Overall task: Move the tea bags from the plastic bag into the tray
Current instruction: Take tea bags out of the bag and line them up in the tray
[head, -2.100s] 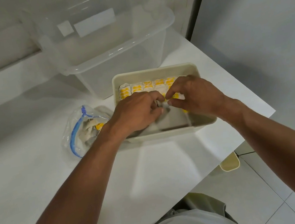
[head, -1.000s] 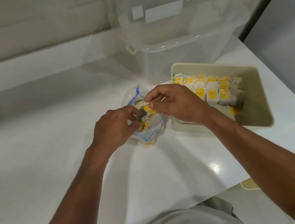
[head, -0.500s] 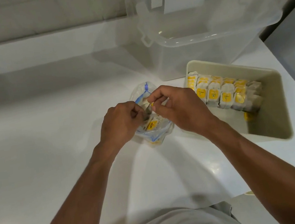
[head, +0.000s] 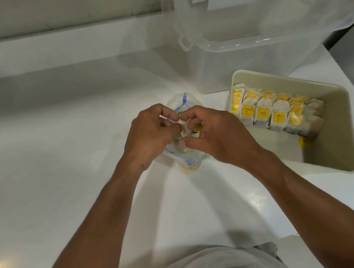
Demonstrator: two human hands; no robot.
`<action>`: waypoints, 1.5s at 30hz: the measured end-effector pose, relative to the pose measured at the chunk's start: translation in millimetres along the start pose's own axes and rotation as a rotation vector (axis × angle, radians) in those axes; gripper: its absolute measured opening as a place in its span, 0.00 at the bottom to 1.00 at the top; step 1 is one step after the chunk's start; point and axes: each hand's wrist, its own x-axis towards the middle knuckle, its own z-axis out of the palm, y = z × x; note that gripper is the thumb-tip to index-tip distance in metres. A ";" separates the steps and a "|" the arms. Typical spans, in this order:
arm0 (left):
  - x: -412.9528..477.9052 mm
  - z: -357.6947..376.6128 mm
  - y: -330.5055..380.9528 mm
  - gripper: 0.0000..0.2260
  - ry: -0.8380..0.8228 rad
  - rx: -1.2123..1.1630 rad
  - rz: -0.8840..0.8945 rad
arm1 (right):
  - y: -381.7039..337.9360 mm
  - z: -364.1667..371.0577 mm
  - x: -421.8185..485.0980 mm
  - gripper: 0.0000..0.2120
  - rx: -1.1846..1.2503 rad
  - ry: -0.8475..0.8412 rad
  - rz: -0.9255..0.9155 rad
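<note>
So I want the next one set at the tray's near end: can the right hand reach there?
Likely yes. The right hand, pinching a tea bag in the plastic bag that the left hand holds, is right beside the open-topped tray; nothing stands between.

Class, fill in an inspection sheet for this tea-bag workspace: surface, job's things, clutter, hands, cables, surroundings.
Surface: white counter, glossy.
Job's things: tea bags stand in rows in the beige tray; others show through the plastic bag, which lies on the counter left of the tray.
Clutter: clear storage box behind the tray.
Hands: left hand grips the bag's mouth; right hand curls at the mouth, its hold hidden.
Cables: nothing seen.
Surroundings: pale wall behind the counter.
</note>
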 end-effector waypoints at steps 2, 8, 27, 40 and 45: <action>-1.1 -1.4 3.9 0.09 -0.009 -0.113 0.008 | -2.2 3.0 0.8 0.21 -0.031 0.025 0.007; -4.3 -0.9 13.1 0.07 -0.004 -0.256 0.022 | -2.9 -2.2 3.8 0.06 0.068 0.160 0.063; 10.6 0.9 15.6 0.14 -0.185 0.047 0.167 | 5.8 -29.1 2.7 0.06 0.558 0.146 0.293; 8.4 -1.6 16.8 0.08 -0.136 -0.203 0.066 | 6.0 -26.6 4.6 0.06 0.645 0.140 0.305; 10.6 -8.9 6.6 0.03 0.059 0.124 0.125 | 6.8 -30.2 5.1 0.06 0.654 0.162 0.351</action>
